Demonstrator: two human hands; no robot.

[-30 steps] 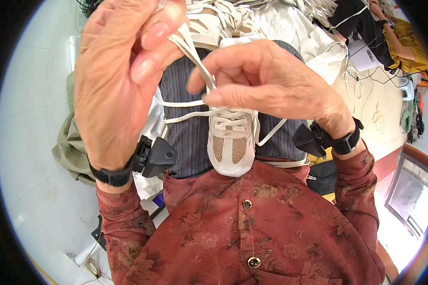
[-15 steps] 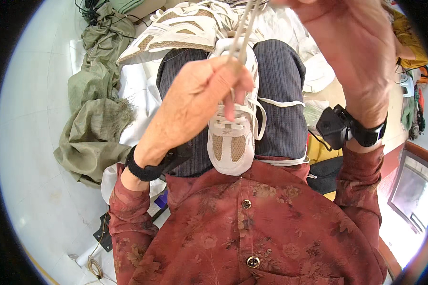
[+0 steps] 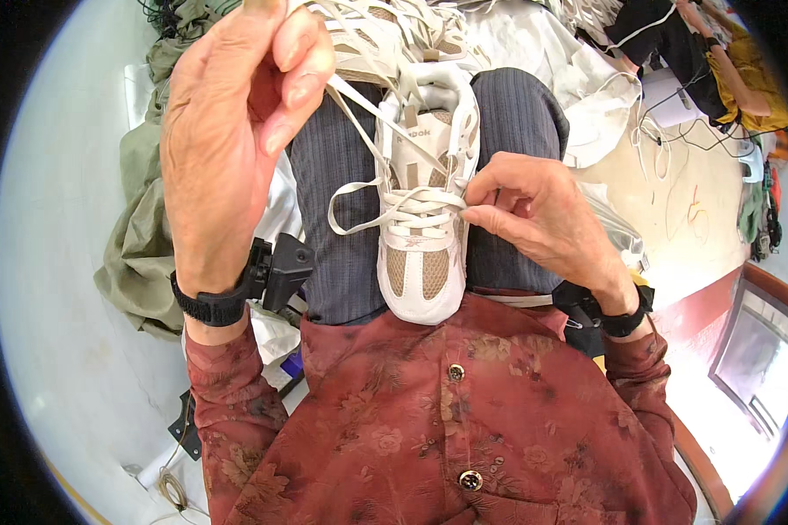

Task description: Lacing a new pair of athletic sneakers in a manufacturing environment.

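Observation:
A white and beige sneaker [image 3: 422, 280] rests between my knees, toe toward me, its tongue and opening in view. White shoelaces [image 3: 420, 214] cross over its lower eyelets, and one loop hangs off the left side. My left hand [image 3: 236, 122] is raised at upper left, fingers pinched; a loose stretch of lace runs up from the sneaker toward it. Its fingertips are partly cut off by the top edge. At the sneaker's right side my right hand [image 3: 543, 214] pinches the lace between thumb and forefinger by the eyelets.
More laced beige sneakers [image 3: 359, 57] lie beyond my knees. Green cloth [image 3: 140, 236] is bunched at left, and white sheeting [image 3: 534, 70] spreads at the far right. Another person's arm [image 3: 735, 79] shows at the upper right, near loose cables.
My left hand has moved from over the sneaker to the upper left. My right hand has come down from the upper right to the eyelets. A lace loop now hangs at left.

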